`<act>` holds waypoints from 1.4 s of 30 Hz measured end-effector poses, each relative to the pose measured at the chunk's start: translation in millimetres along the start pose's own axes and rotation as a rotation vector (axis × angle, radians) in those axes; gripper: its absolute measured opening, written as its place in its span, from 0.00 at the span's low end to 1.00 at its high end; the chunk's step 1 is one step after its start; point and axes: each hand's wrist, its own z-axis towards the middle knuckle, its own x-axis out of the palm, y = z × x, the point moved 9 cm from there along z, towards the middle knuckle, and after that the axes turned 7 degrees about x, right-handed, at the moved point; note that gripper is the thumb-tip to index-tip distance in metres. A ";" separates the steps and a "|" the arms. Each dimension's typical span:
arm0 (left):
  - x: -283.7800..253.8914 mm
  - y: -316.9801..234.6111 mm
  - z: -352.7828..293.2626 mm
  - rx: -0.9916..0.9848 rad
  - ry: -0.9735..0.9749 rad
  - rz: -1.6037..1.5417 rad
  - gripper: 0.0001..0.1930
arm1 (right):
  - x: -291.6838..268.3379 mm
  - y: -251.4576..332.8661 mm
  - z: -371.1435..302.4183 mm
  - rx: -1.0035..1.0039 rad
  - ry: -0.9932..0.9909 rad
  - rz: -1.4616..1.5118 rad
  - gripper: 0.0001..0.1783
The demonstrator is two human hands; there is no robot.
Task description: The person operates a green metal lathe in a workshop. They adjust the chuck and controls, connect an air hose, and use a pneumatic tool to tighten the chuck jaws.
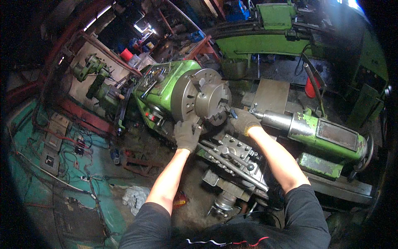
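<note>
Flanking the lathe chuck [207,103] ahead; its axis runs rightward
Right hand [245,121], nearer its face, pinches a blue tool [234,113]; left hand [187,135] at the large disc's [179,97] lower rim, grip unclear

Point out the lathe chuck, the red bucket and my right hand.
Lathe chuck [207,104]: head view, on the curved grey side of its body.
Red bucket [310,89]: head view, on its outer wall.
Right hand [245,121]: head view, on the middle of the gloved hand.
</note>
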 end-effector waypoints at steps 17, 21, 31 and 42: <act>-41.5 -44.0 161.9 -0.190 0.101 0.362 0.54 | -6.2 7.9 -25.3 0.016 -0.089 -0.047 0.27; -40.0 -37.1 155.7 -0.191 0.125 0.354 0.56 | -21.2 13.6 -33.3 0.026 -0.092 -0.097 0.26; -35.5 -27.7 128.7 -0.263 0.126 0.388 0.57 | -13.6 17.1 -24.9 -0.021 -0.059 -0.046 0.25; -29.8 -24.8 119.6 -0.280 0.103 0.381 0.55 | -4.3 13.1 -18.6 -0.039 -0.004 -0.005 0.26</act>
